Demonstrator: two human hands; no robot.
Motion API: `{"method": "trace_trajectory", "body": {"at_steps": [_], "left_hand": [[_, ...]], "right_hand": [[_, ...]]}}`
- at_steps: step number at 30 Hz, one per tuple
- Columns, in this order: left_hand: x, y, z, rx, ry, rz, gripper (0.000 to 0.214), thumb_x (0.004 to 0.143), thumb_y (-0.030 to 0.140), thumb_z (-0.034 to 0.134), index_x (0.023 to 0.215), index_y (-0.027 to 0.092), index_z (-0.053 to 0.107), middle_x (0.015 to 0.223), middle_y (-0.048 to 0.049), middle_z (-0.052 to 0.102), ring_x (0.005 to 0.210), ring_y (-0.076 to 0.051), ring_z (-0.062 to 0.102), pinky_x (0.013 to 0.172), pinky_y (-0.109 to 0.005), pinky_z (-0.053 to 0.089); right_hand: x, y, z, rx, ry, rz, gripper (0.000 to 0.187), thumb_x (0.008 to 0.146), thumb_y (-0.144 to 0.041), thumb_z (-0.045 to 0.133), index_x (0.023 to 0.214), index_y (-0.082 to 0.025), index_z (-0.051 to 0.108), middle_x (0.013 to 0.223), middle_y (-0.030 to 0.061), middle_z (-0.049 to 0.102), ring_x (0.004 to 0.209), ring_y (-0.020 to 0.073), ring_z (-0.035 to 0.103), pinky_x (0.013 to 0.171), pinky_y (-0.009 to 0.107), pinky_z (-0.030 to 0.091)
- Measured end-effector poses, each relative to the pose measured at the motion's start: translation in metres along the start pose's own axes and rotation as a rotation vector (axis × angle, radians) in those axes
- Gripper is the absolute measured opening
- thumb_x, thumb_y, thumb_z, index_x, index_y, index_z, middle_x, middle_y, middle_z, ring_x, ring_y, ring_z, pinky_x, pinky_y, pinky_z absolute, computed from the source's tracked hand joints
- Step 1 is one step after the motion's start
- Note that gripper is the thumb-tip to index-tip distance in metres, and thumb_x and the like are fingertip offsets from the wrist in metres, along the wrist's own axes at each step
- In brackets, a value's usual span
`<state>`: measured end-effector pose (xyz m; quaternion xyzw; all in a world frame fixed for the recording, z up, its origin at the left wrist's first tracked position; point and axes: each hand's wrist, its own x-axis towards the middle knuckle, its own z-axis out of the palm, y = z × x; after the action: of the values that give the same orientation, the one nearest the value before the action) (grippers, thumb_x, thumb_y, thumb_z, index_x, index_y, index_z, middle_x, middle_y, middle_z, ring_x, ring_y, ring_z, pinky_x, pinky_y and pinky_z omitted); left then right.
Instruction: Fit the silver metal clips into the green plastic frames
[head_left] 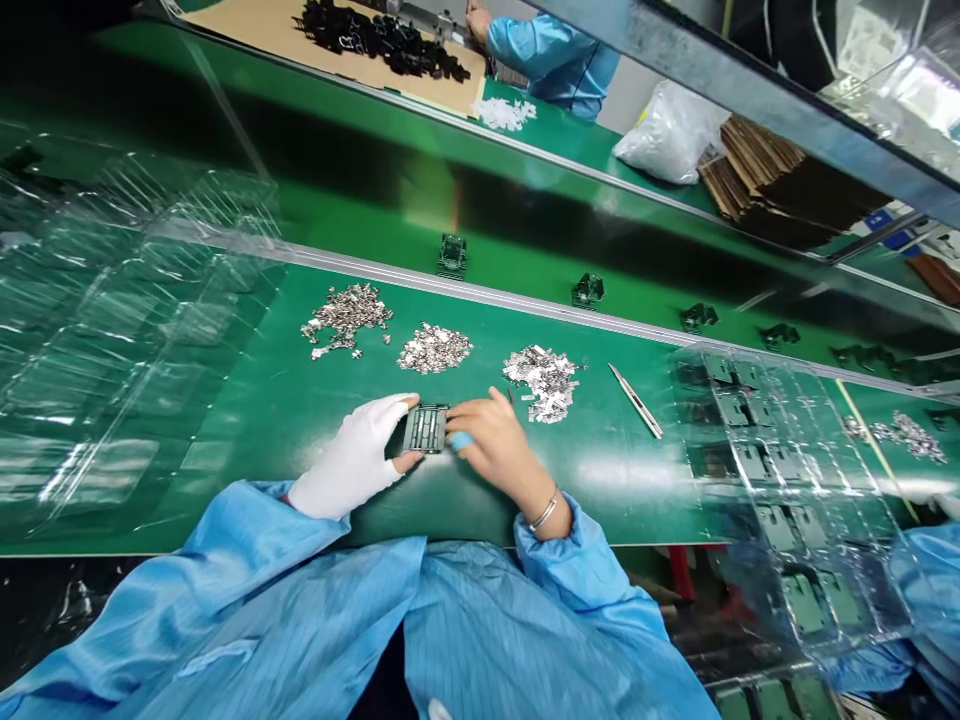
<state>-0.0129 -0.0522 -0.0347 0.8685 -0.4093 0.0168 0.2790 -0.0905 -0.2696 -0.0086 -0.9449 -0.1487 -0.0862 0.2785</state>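
Glossy green desk (637, 490): grey-green, slotted rectangular part (427, 430) at centre, edge-held in white-gloved left fingers (407, 462), likely for steadiness; right fingers (468, 410) at 3 o'clock edge, pinch unclear; silvery metal-piece heaps (434, 350) at 11, 12, 2 o'clock, presumably for reach.

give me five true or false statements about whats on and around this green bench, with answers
1. The left hand wears a white glove with bare fingertips. True.
2. The right hand is holding the tweezers. False: they lie on the bench, to the right of that hand.
3. A green part is held between the left thumb and fingers. True.
4. The bracelet is on the left wrist. False: it is on the right wrist.
5. The clear tray at the right has nothing in it. False: green pieces sit in some of its compartments.
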Motion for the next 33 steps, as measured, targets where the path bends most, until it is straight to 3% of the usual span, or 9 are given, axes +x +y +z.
{"method": "trace_trajectory", "body": {"at_steps": [2,4,7,14,18,21,25,27,33], "left_hand": [[-0.001,0.0,-0.001,0.003,-0.019,-0.003,0.056,0.08,0.043,0.054,0.126,0.011,0.048,0.125,-0.0167,0.056,0.116,-0.033,0.054,0.097,-0.047,0.046],[-0.003,0.0,-0.004,-0.005,-0.023,-0.007,0.057,0.08,0.045,0.054,0.126,0.012,0.049,0.126,-0.0163,0.056,0.116,-0.033,0.054,0.098,-0.046,0.045],[-0.005,0.001,-0.006,-0.014,-0.023,-0.022,0.057,0.079,0.046,0.055,0.125,0.013,0.05,0.125,-0.0156,0.057,0.115,-0.033,0.054,0.097,-0.046,0.046],[-0.009,0.001,-0.007,-0.017,-0.007,0.018,0.065,0.08,0.052,0.056,0.13,0.013,0.045,0.129,-0.0162,0.054,0.118,-0.033,0.053,0.099,-0.045,0.044],[-0.005,0.006,-0.02,-0.057,0.156,0.044,0.051,0.086,0.044,0.052,0.127,0.015,0.046,0.128,-0.0146,0.055,0.118,-0.028,0.053,0.099,-0.043,0.045],[0.004,0.017,-0.031,-0.062,0.255,0.079,0.031,0.089,0.036,0.05,0.112,0.017,0.056,0.114,-0.0108,0.063,0.108,-0.025,0.059,0.093,-0.039,0.047],[0.02,0.036,-0.035,-0.072,0.181,0.189,0.027,0.09,0.037,0.047,0.087,0.016,0.064,0.087,-0.0067,0.068,0.081,-0.021,0.063,0.074,-0.034,0.048],[0.024,0.041,-0.033,-0.027,0.154,0.213,0.031,0.091,0.033,0.045,0.074,0.016,0.062,0.074,-0.0057,0.065,0.07,-0.019,0.06,0.065,-0.032,0.044],[0.017,0.036,-0.027,0.242,0.267,0.243,0.03,0.088,0.021,0.046,0.06,0.016,0.057,0.059,-0.004,0.058,0.059,-0.018,0.054,0.059,-0.032,0.039]], "right_hand": [[-0.01,0.024,-0.017,-0.074,0.086,0.235,0.018,0.087,-0.017,0.049,0.096,-0.019,0.064,0.102,0.0065,0.066,0.1,0.0207,0.056,0.099,0.039,0.036],[-0.019,0.049,-0.032,-0.194,0.093,0.465,0.021,0.085,-0.012,0.046,0.093,-0.017,0.065,0.097,0.009,0.065,0.096,0.0226,0.056,0.088,0.036,0.041],[-0.025,0.072,-0.041,-0.312,0.021,0.581,0.026,0.081,-0.007,0.046,0.093,-0.017,0.067,0.097,0.0092,0.065,0.094,0.0234,0.055,0.085,0.035,0.039],[-0.015,0.072,-0.032,-0.463,-0.041,0.562,0.022,0.08,-0.008,0.05,0.091,-0.016,0.067,0.094,0.0126,0.063,0.092,0.026,0.054,0.083,0.038,0.038],[-0.017,0.067,-0.037,-0.423,0.028,0.51,0.02,0.08,-0.009,0.049,0.091,-0.016,0.065,0.093,0.0117,0.064,0.091,0.0257,0.055,0.091,0.042,0.037],[-0.014,0.044,-0.039,-0.204,0.151,0.333,0.019,0.084,-0.012,0.045,0.092,-0.018,0.061,0.09,0.0076,0.066,0.087,0.0227,0.058,0.095,0.043,0.039],[-0.003,-0.005,-0.028,0.052,0.16,-0.038,0.02,0.084,-0.013,0.045,0.097,-0.022,0.057,0.094,0.0047,0.067,0.09,0.0191,0.06,0.102,0.043,0.038],[0.003,-0.023,-0.019,0.103,0.147,-0.144,0.021,0.082,-0.012,0.046,0.098,-0.022,0.056,0.095,0.0045,0.067,0.092,0.0186,0.06,0.105,0.044,0.036],[0.015,-0.035,0.002,0.206,0.125,-0.012,0.026,0.08,-0.008,0.043,0.097,-0.022,0.058,0.094,0.0037,0.067,0.092,0.0179,0.06,0.104,0.044,0.038]]}}
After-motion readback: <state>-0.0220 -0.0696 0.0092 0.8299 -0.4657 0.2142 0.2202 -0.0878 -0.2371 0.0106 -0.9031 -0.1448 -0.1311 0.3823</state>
